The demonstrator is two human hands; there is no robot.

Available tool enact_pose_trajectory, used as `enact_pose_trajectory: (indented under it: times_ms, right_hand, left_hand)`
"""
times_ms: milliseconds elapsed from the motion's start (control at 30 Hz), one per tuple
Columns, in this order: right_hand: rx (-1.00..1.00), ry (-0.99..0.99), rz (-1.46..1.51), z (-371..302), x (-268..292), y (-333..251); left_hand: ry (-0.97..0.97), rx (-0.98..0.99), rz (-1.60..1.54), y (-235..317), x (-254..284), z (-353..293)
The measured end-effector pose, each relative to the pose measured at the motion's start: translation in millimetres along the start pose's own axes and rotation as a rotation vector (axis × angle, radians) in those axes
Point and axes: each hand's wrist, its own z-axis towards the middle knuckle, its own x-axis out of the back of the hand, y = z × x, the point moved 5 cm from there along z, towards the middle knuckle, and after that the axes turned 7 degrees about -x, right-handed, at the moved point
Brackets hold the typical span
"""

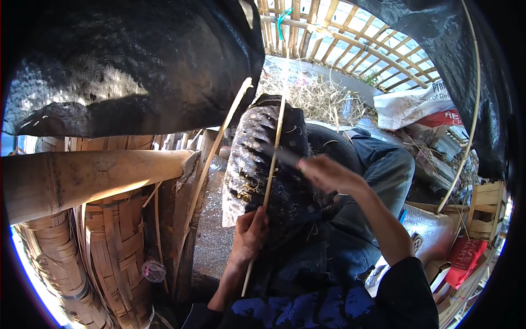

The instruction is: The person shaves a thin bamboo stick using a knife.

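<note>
A long, thin bamboo strip (pixel 278 129) runs up and away from my lap, its near end beside my shirt. My left hand (pixel 249 233) is closed round it near its lower end. My right hand (pixel 329 172) grips a knife (pixel 286 157), whose blade is smeared by motion and lies across the strip. Most of the handle is hidden by my fingers. Beneath the strip, a dark patterned cloth (pixel 260 129) covers my raised leg, with thin curled shavings on it. Another pale strip (pixel 211 156) leans to the left.
A thick bamboo pole (pixel 93 178) juts in from the left above woven bamboo baskets (pixel 115 236). Black sheeting (pixel 159 49) hangs at upper left. Far off stand a bamboo lattice (pixel 356 41), dry shavings (pixel 312 90) and a white sack (pixel 402 107). A red bag (pixel 466 260) lies right.
</note>
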Motion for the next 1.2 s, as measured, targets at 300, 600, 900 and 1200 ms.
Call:
enact_pose_trajectory:
  times_ms: [300, 600, 900, 1200]
  right_hand:
    - [0.252, 0.587, -0.477, 35, 37, -11]
    - [-0.029, 0.313, -0.199, 25, 29, -4]
    - [0.151, 0.574, -0.434, 54, 76, -20]
    - [-0.169, 0.362, -0.187, 41, 65, 2]
  left_hand:
    - [0.005, -0.114, 0.259, 9, 0, 1]
    - [-0.003, -0.015, 0.209, 9, 2, -2]
    - [-0.052, -0.062, 0.301, 11, 2, -3]
    - [-0.026, -0.168, 0.409, 9, 3, 1]
